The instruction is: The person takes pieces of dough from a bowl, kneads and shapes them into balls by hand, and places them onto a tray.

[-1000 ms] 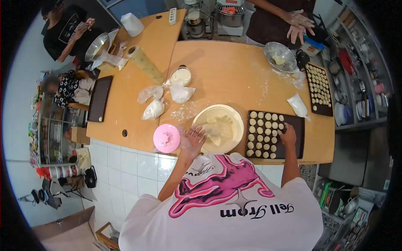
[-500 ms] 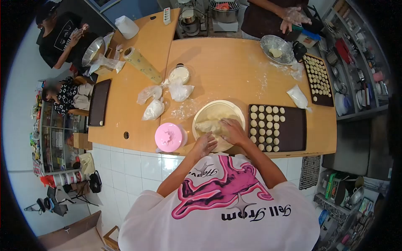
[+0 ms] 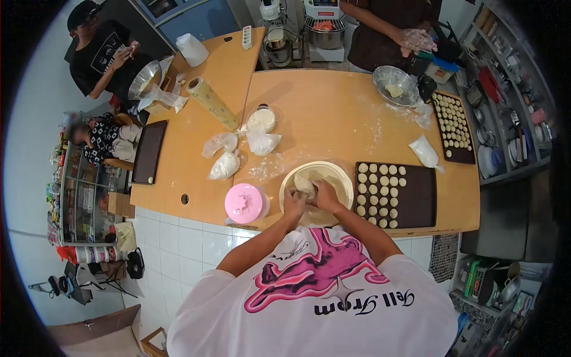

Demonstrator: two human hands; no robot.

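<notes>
In the head view a cream-coloured bowl (image 3: 347,185) stands near the front edge of the table, right before my body. A lump of pale dough (image 3: 304,182) is in it, bunched up between my hands. My left hand (image 3: 294,203) grips the dough from the near left, its fingers curled. From the right, my right hand (image 3: 325,197) is closed round the other side of the lump. Beside the bowl lies a dark tray (image 3: 419,199) with rows of small round dough balls on its left part.
Left of the bowl is a pink-lidded container (image 3: 244,203), with flour bags (image 3: 225,165) and a film roll (image 3: 212,104) beyond. Another filled tray (image 3: 454,128) and a metal bowl (image 3: 397,77) are at far right. Two people's hands work across the table.
The dough has been gathered from a long lump into a bunched one. My left hand moved from the bowl's near rim onto it, its fingers closing. The camera view has tilted slightly.
</notes>
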